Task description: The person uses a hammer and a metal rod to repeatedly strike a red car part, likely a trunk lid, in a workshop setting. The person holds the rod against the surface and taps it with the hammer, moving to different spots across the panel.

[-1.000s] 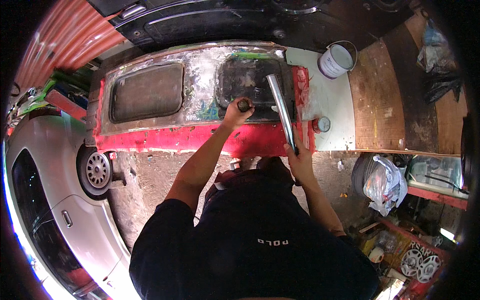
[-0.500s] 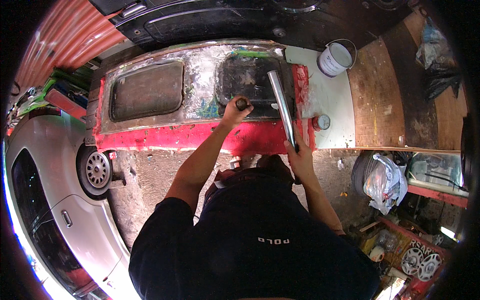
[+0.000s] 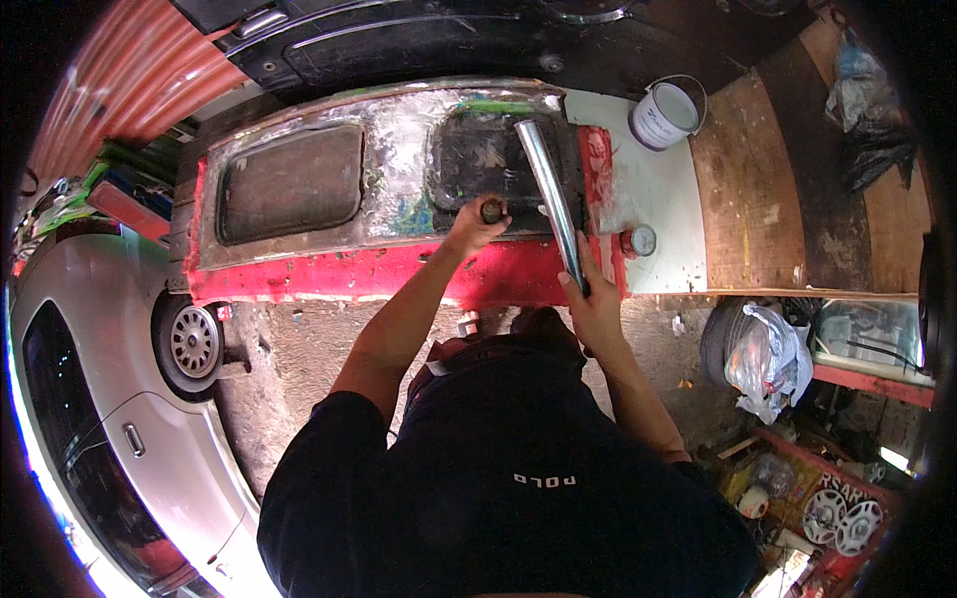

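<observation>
My left hand (image 3: 473, 232) is closed around a short dark rod (image 3: 491, 209), seen almost end-on, so its full shape is hidden. It is over the near edge of a worn, paint-smeared panel (image 3: 394, 159) with two dark recessed sections. In my right hand (image 3: 598, 311) is a long shiny metal tube (image 3: 543, 179). The fingers wrap its near part, and its far end points away over the panel's right recess. Red material (image 3: 349, 271) runs along the panel's near side, below both hands.
A white paint bucket (image 3: 664, 117) with a wire handle and a small red tin (image 3: 639, 241) stand on the bench to the right. A silver car (image 3: 164, 439) is close on the left. Plastic bags (image 3: 768, 359) and wheel covers (image 3: 842, 518) lie at the right.
The tube's far end has swung left and its near end has shifted slightly left. My left hand has moved a little right and nearer, with the rod's end turned more upward.
</observation>
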The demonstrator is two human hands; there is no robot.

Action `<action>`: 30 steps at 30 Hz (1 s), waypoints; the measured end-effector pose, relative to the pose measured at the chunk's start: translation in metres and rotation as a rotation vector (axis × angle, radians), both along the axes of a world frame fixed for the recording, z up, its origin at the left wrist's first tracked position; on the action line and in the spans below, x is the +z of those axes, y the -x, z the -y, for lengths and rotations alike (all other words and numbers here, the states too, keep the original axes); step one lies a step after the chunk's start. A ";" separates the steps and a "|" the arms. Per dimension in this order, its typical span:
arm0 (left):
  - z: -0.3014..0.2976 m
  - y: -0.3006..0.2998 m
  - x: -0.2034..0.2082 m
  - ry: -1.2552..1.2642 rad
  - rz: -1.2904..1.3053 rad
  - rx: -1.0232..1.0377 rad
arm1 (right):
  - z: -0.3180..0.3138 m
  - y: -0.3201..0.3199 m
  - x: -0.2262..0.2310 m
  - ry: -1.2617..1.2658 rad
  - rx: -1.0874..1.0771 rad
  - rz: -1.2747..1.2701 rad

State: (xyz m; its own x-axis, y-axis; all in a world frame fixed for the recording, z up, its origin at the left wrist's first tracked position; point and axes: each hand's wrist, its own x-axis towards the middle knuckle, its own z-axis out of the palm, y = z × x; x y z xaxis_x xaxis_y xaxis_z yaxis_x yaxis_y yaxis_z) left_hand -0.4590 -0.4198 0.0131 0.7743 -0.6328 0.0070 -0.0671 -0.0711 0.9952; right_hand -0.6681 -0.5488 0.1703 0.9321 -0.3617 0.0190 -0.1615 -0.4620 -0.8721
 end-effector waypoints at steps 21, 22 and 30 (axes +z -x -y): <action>0.011 -0.010 0.008 -0.087 -0.011 0.037 | 0.028 -0.006 -0.017 0.037 -0.091 -0.087; 0.010 -0.011 0.005 -0.074 -0.029 0.035 | 0.026 -0.007 -0.014 0.024 -0.088 -0.068; 0.017 -0.012 -0.010 -0.154 -0.091 -0.039 | 0.012 -0.019 -0.029 0.180 0.105 -0.206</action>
